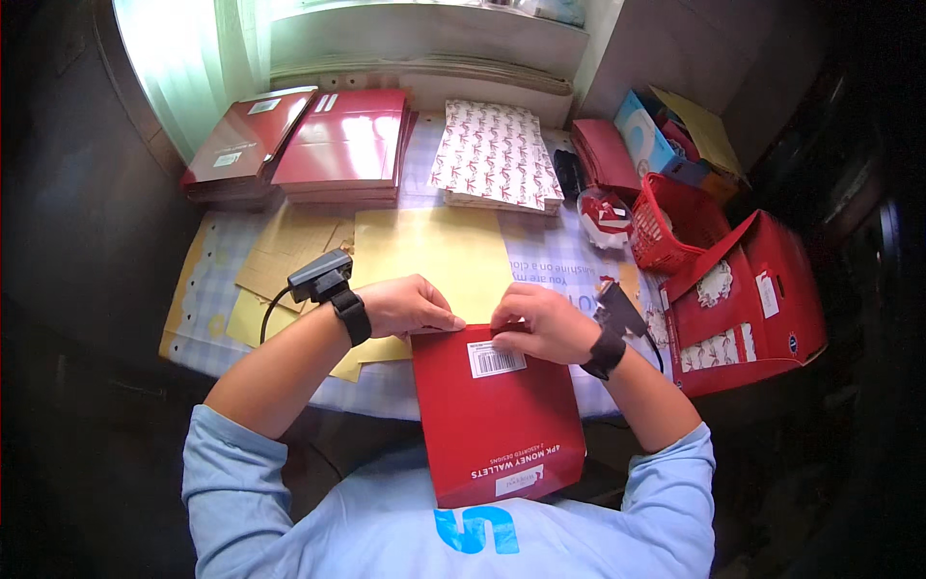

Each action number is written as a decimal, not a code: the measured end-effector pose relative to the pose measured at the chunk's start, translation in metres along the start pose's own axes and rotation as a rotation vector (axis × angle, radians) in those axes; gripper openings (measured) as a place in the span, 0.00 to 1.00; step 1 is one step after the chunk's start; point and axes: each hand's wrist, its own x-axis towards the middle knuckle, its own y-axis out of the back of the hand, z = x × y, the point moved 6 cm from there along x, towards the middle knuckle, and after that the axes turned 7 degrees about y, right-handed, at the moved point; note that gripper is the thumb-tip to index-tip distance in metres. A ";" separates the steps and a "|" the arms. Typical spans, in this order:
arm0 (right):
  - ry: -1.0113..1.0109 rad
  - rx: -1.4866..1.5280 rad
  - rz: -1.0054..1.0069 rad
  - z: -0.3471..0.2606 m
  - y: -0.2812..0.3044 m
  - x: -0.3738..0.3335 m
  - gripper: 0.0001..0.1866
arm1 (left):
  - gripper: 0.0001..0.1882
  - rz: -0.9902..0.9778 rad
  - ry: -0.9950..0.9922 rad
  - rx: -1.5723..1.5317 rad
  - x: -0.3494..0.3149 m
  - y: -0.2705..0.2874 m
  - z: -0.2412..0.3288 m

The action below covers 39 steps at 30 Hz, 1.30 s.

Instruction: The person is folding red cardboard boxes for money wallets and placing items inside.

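A glossy red flat cardboard box (pixel 502 415) with a white barcode label (pixel 496 359) extends from the table's near edge toward my body, its print upside down to me. Along its far edge my left hand (pixel 413 305) pinches the left corner with bent fingers. My right hand (pixel 550 323) grips the same edge to the right of the label, thumb lying on the front face. The fingertips underneath are hidden. Beneath my hands, a yellow sheet (pixel 429 251) lies on the checked tablecloth (pixel 386 396). Each wrist wears a black strap with a small device.
Stacked red flat boxes (pixel 342 140) stand at the back left, beside a pile of white, red-patterned sheets (pixel 497 150). On the right are a red plastic basket (pixel 666 253), a clear tub of scraps (pixel 605 217), a blue box (pixel 644 130) and an open red carton (pixel 786 318).
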 end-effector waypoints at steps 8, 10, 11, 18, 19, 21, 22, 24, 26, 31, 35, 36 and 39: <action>-0.094 0.196 -0.214 0.016 -0.016 0.015 0.15 | 0.15 0.067 -0.078 0.028 -0.028 -0.007 0.013; -0.079 0.194 -0.211 0.016 -0.015 0.015 0.15 | 0.15 -0.021 -0.019 -0.069 -0.035 -0.003 0.004; -0.069 0.195 -0.207 0.016 -0.015 0.015 0.15 | 0.15 -0.018 -0.016 -0.072 -0.036 0.001 0.000; -0.087 0.222 -0.218 0.014 -0.018 0.019 0.14 | 0.12 -0.025 -0.029 -0.103 -0.032 0.005 -0.008; -0.085 0.244 -0.221 0.014 -0.019 0.020 0.14 | 0.12 -0.011 -0.029 -0.099 -0.032 0.005 -0.009; -0.088 0.265 -0.223 0.012 -0.022 0.023 0.14 | 0.12 -0.003 -0.037 -0.094 -0.031 0.004 -0.007; -0.085 0.297 -0.221 0.010 -0.025 0.025 0.14 | 0.12 0.007 -0.044 -0.090 -0.031 0.004 -0.006; -0.077 0.331 -0.222 0.007 -0.029 0.029 0.14 | 0.12 0.010 -0.033 -0.077 -0.031 0.004 -0.006; -0.037 0.277 -0.217 0.005 -0.031 0.032 0.14 | 0.12 0.012 -0.023 -0.063 -0.033 0.003 -0.004; -0.078 0.348 -0.243 0.011 -0.031 0.031 0.14 | 0.10 0.019 0.061 -0.281 -0.042 0.007 -0.011; -0.123 0.454 -0.252 0.010 -0.034 0.031 0.13 | 0.09 0.021 0.110 -0.323 -0.048 0.007 -0.011; -0.122 0.454 -0.252 0.010 -0.034 0.032 0.13 | 0.09 0.011 0.120 -0.333 -0.048 0.007 -0.012; -0.128 0.462 -0.252 0.009 -0.034 0.034 0.13 | 0.09 0.026 0.125 -0.317 -0.046 0.007 -0.014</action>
